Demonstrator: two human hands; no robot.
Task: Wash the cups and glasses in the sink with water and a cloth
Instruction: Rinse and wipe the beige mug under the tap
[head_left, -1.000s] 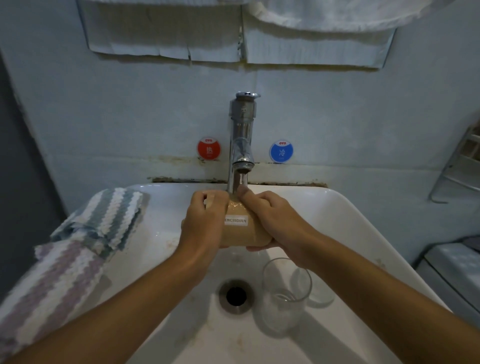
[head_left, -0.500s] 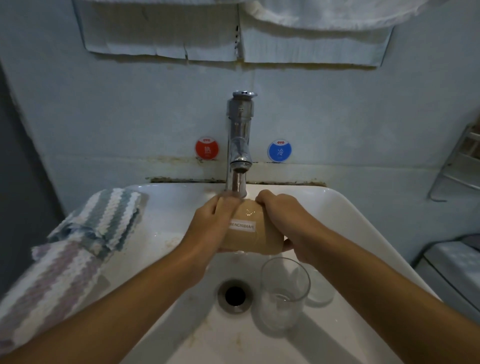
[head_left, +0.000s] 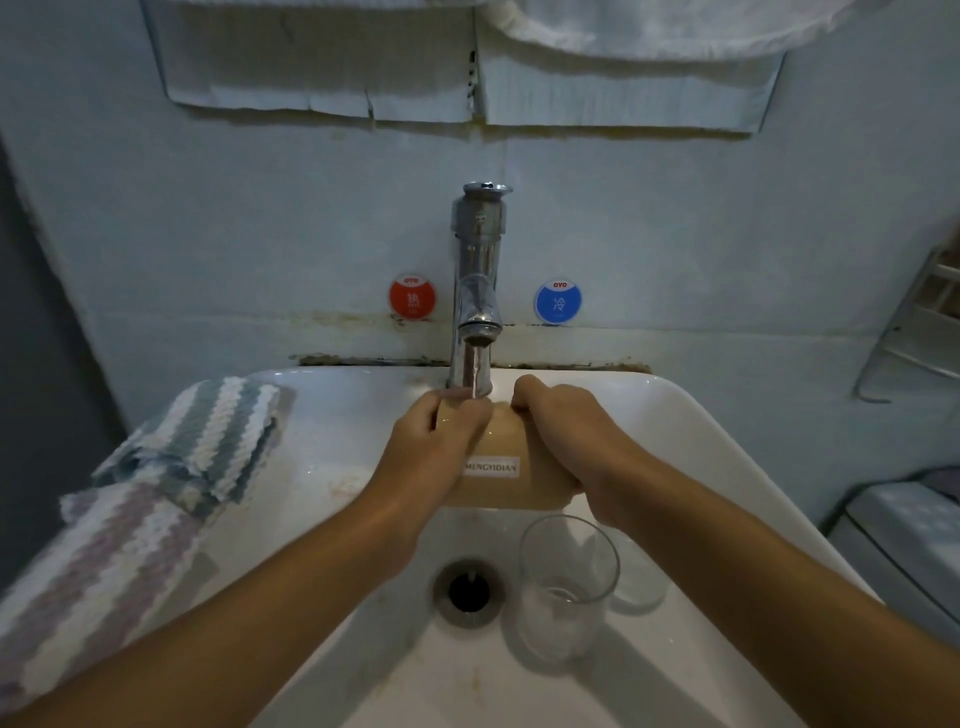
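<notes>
Tan cup: a beige cup (head_left: 506, 467) with a white printed label lies on its side under the tap (head_left: 477, 291), above the basin of the sink (head_left: 701, 447); water runs from the spout onto its far end
Left hand: the left hand (head_left: 431, 447) curls over the cup's left side, fingers wrapped across the top near the stream
Right hand: the right hand (head_left: 561, 431) grips the right side, fingers bent over the far rim; whether a thumb reaches inside I cannot tell
Clear glass: a glass (head_left: 566, 587) stands upright in the basin just right of the drain (head_left: 470, 592), a little water in its bottom; it looks unwashed yet
Cloth: a striped cloth (head_left: 171, 467) lies folded on the sink's left rim, apart from both hands
Doing it well: turn the cup slowly so the stream reaches the rim and inside; keep both grips firm, as wet glaze probably slips; hold it low to limit splashing; fetch the cloth for the wiping
</notes>
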